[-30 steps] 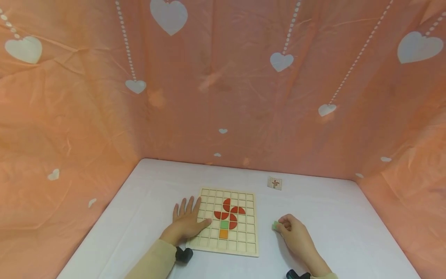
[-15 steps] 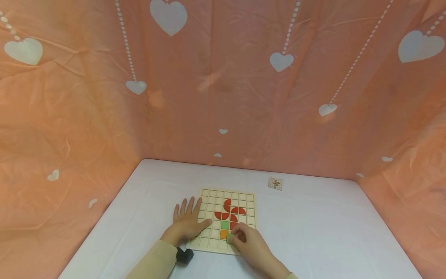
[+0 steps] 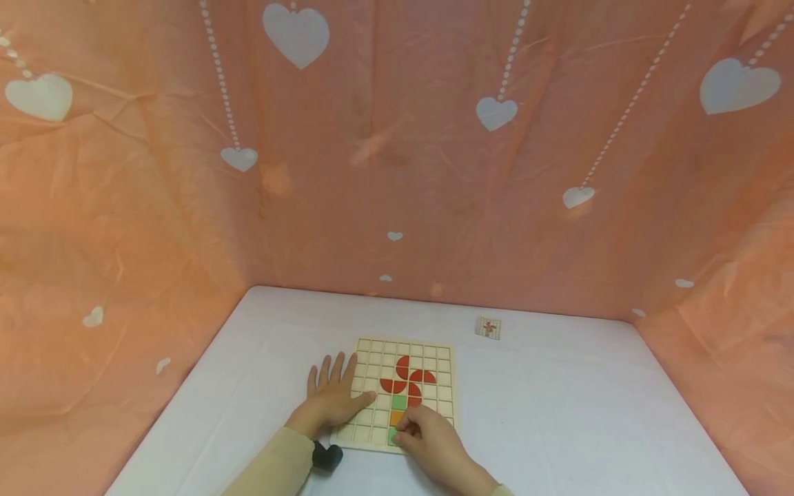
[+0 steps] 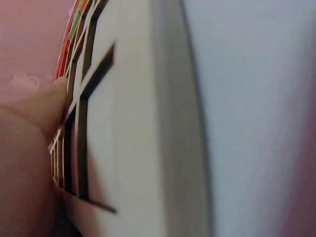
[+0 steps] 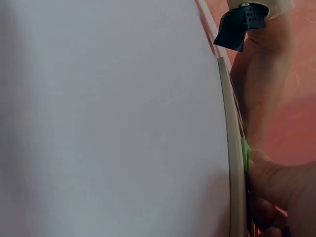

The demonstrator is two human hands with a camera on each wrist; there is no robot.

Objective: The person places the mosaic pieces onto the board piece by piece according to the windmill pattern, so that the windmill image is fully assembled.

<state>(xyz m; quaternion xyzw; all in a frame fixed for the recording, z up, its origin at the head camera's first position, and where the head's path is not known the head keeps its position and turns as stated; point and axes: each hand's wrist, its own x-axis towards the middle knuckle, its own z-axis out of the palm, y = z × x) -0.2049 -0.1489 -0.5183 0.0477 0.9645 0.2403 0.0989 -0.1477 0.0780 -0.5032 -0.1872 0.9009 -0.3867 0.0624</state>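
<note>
A wooden grid board (image 3: 366,434) lies on the white table. My left hand (image 3: 329,403) rests on its left edge with fingers spread and the thumb over the squares. Near the middle of the board, red quarter-round tiles (image 3: 403,367) form a pinwheel. Below the pinwheel sit a green square tile (image 3: 399,402) and an orange square tile (image 3: 395,418), the latter partly covered by fingers. With curled fingers, my right hand (image 3: 434,441) pinches a second green square tile (image 3: 392,436) at the front row. In the right wrist view, the thumb touches that green tile (image 5: 245,153).
A small pattern card (image 3: 488,328) showing a red pinwheel lies behind the board to the right. Orange cloth with white hearts (image 3: 496,112) hangs around the back and sides of the table. A black wrist camera (image 3: 327,456) sits on the left wrist.
My right hand has come left from the table beside the board, carrying the green square tile to the front row below the orange tile. The left hand has stayed in place.
</note>
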